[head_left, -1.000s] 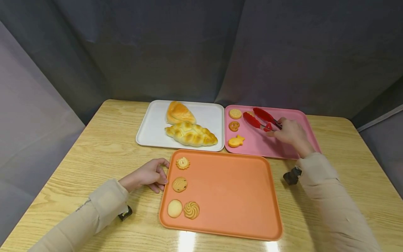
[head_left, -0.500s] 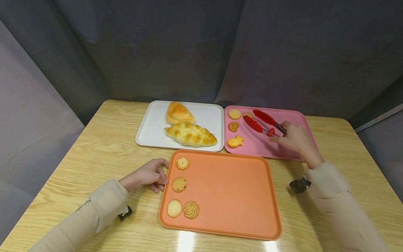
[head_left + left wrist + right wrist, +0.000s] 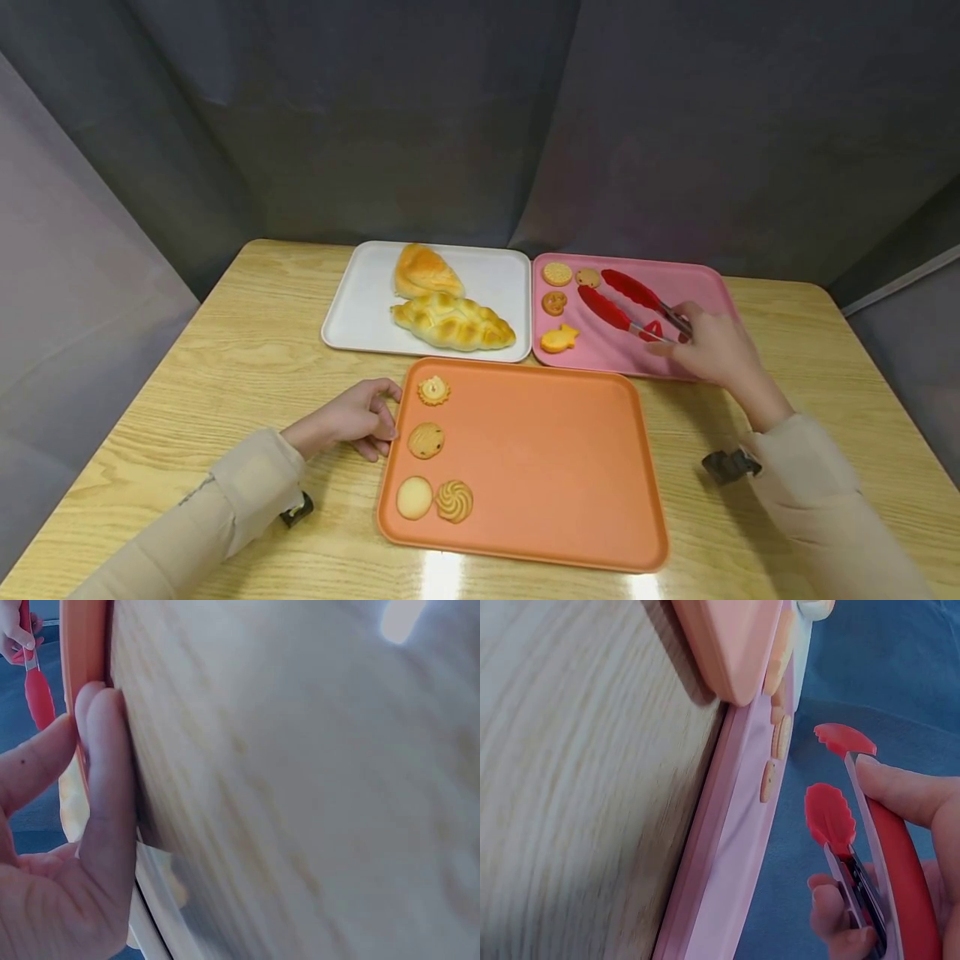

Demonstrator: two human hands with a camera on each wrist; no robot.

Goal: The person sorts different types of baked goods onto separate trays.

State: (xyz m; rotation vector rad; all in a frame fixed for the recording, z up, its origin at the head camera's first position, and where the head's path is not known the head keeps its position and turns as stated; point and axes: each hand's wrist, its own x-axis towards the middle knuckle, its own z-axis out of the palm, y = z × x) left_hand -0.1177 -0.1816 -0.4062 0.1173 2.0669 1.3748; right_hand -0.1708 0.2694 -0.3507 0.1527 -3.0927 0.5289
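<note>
Wood-grain counter (image 3: 225, 350); dark curtain (image 3: 397, 125) behind. Right hand (image 3: 718, 346): fingers grip red tongs (image 3: 632, 290) above pink tray (image 3: 600, 350); tips point far-left, long axis diagonal. Left hand (image 3: 363, 417): fingers hold orange tray (image 3: 540, 467) by left rim.

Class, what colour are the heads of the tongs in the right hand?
The tongs' heads are red, clearest in the right wrist view.

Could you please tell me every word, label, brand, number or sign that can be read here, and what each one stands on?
None can be read in any view.
Tongs: faint pale marks inside one arm, too small and blurred to tell whether they are lettering.
Left sleeve: a thin dark mark, too small to make out.
Orange tray, pink tray, white tray: no legible text.
</note>
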